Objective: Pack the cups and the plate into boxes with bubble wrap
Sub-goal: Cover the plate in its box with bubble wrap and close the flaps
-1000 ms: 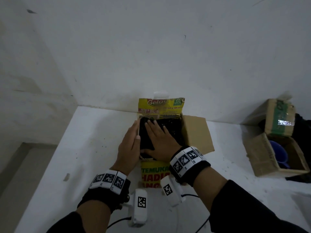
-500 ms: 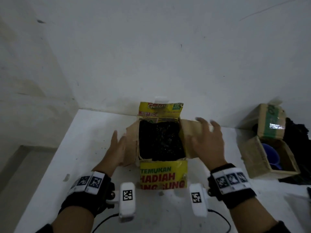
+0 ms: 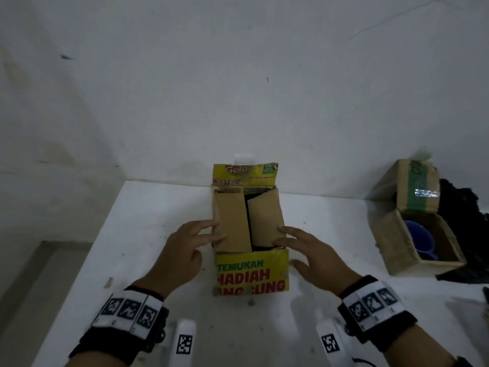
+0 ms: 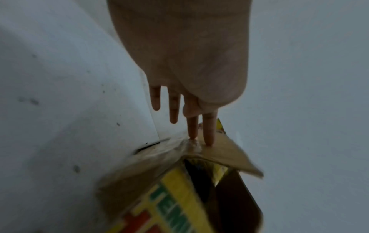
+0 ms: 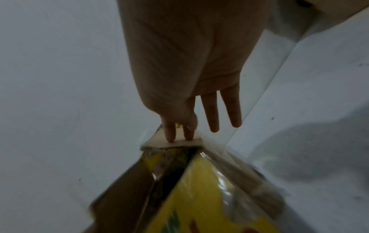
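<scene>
- Yellow box (image 3: 251, 271) on white bench (image 3: 148, 234), both side flaps folded nearly shut; dark wrap inside, contents probably hidden.
- Left hand (image 3: 180, 250): grip loose, straight fingers (image 4: 208, 134) pressing left flap (image 3: 231, 221).
- Right hand (image 3: 315, 258): same on right flap (image 3: 266, 218).
- Blue cup (image 3: 420, 239) in brown box (image 3: 397, 250), far right.

The white, speckled tabletop (image 3: 148, 234) carries a yellow printed box (image 3: 251, 276) at its middle and, well apart at right, an open brown box (image 3: 397, 247) beside black material (image 3: 463, 234).
</scene>
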